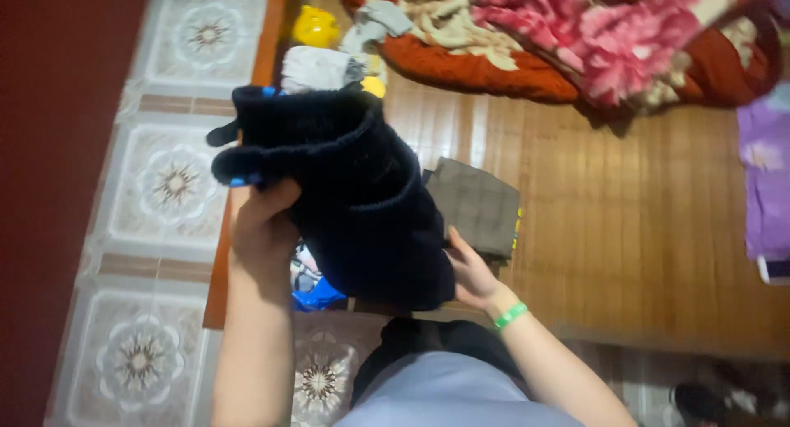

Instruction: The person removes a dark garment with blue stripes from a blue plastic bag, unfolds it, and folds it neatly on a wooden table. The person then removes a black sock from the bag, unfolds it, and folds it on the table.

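The dark knitted garment (354, 197) hangs above the near left corner of the bed (625, 229), bunched and partly doubled over. The left hand (262, 225) grips its upper left part from below, fingers closed into the fabric, while the right hand (471, 272) clasps the lower right edge, thumb on the cloth. The garment lies between the two hands, touching both, its bulk leaning toward the left one.

To fold it neatly, I judge that both hands should hold at matching edges and keep the knit taut, so it drapes flat instead of bunching. A folded grey-brown cloth (477, 206) rests on the bed just behind it.
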